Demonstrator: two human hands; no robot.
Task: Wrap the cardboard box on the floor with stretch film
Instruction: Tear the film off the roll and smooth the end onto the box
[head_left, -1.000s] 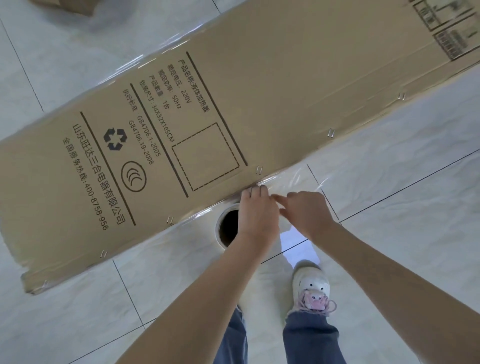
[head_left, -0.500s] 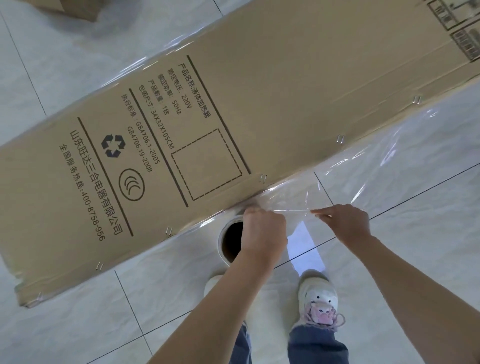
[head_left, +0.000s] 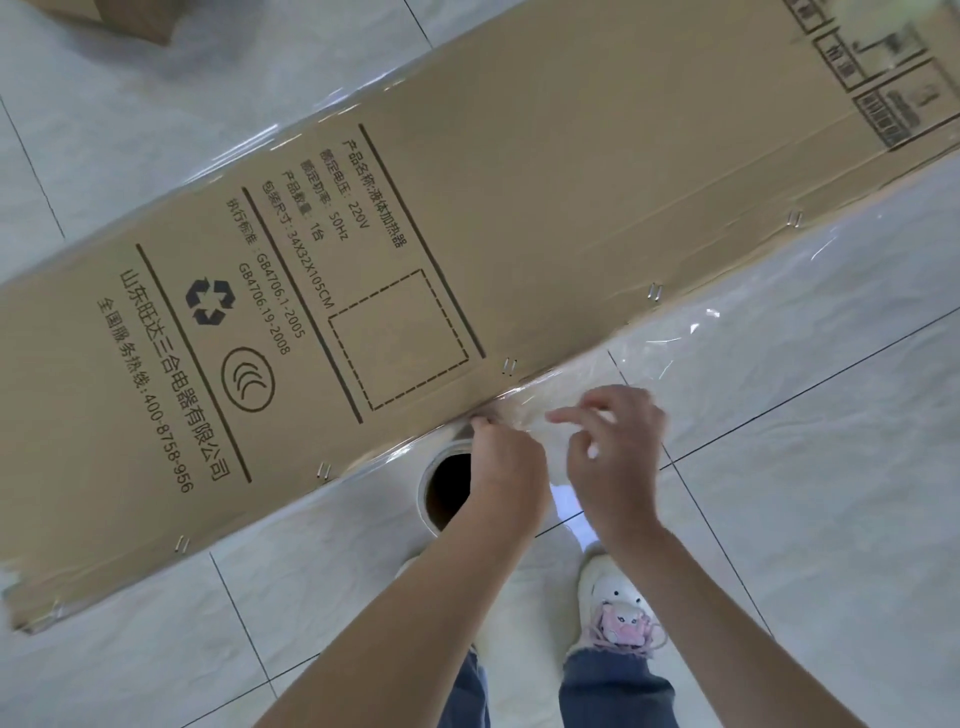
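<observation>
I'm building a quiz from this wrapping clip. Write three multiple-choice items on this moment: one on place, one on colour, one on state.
1. Where is the stretch film roll?
A. On top of the box
B. On the floor beside the box's near edge, under the left hand
C. Leaning on the small box at the far corner

2. What colour is the shoe by the right arm?
A. Black
B. White with a pink ornament
C. Red

3. What is the left hand doing?
A. Pinching film at the edge of the cardboard box
B. Lying flat on the tiles
C. Holding scissors

Key: B, the roll's open core shows on the tiles next to the box; B, white upper and pink piece on the laces; A, its fingertips are closed on clear film at the box edge, while the right hand has its fingers spread.
</observation>
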